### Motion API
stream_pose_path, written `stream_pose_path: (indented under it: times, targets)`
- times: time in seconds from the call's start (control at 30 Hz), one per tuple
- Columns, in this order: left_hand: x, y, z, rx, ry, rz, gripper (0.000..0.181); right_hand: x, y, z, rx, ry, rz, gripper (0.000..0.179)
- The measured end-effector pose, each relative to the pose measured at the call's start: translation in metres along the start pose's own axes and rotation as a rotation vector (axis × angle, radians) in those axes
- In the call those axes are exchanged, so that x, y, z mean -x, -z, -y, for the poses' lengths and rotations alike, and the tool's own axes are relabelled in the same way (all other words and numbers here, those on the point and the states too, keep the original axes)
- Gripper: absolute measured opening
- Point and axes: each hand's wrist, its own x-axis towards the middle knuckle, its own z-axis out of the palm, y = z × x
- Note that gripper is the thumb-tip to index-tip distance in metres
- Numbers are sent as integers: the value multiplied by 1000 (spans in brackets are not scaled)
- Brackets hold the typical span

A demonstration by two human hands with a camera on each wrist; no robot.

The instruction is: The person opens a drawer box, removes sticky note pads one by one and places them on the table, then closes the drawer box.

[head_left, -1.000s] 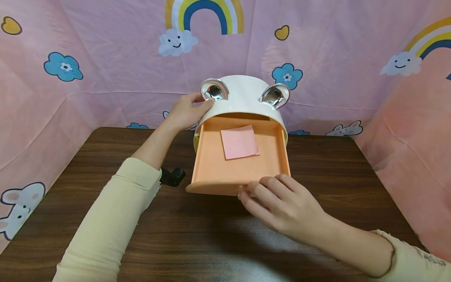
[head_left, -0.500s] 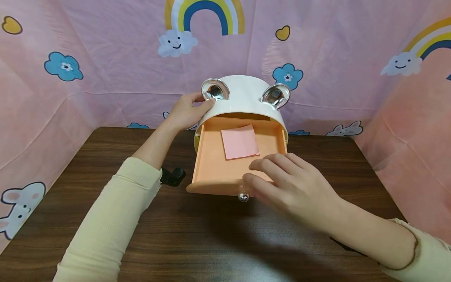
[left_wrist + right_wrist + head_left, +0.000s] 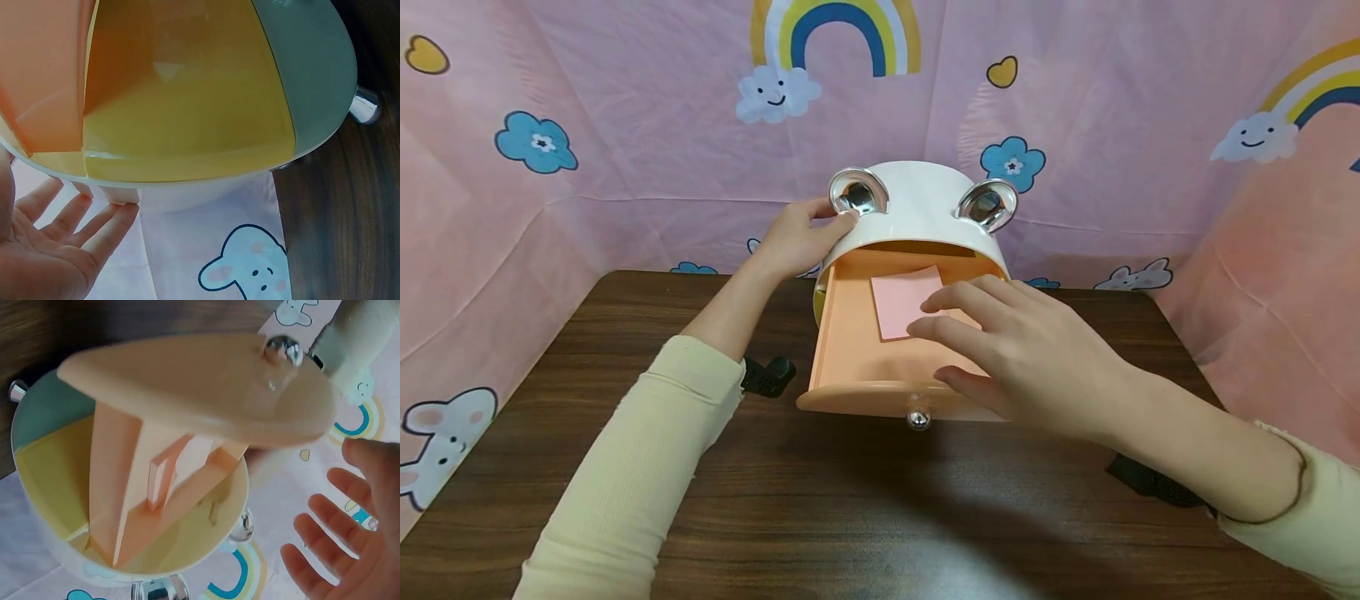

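Note:
A small round storage box (image 3: 925, 196) with a white shell and two silver ears stands on the table. Its orange drawer (image 3: 861, 367) is pulled out towards me, with a silver knob (image 3: 918, 419) on the front. Inside lies a pad of pink sticky notes (image 3: 898, 304), partly covered in the head view by my right fingers. My right hand (image 3: 1037, 358) hovers over the drawer's right side, fingers apart and holding nothing. My left hand (image 3: 801, 240) rests against the shell beside the left ear; in the left wrist view its fairly straight fingers (image 3: 106, 231) touch the shell's side.
Yellow (image 3: 187, 94) and green (image 3: 312, 75) front sections flank the drawer in the left wrist view. The dark wooden table (image 3: 760, 500) meets a pink patterned cloth (image 3: 662, 125) behind and at both sides. Black wrist gear (image 3: 767, 377) shows at the left wrist.
My right hand has let go of the drawer knob and moved up and over the drawer, its fingers spreading. The left hand, storage box and drawer stay where they were.

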Motion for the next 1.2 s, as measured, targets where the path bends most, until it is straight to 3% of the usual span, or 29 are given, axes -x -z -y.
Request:
stream_pose_path:
  times: [0.6, 1.2]
  targets:
    - [-1, 0, 1, -8, 11, 3, 51, -21, -7, -35, -139, -43, 190, 47]
    - [-2, 1, 0, -19, 9, -2, 53, -43, -33, -48, -152, -56, 331, 49]
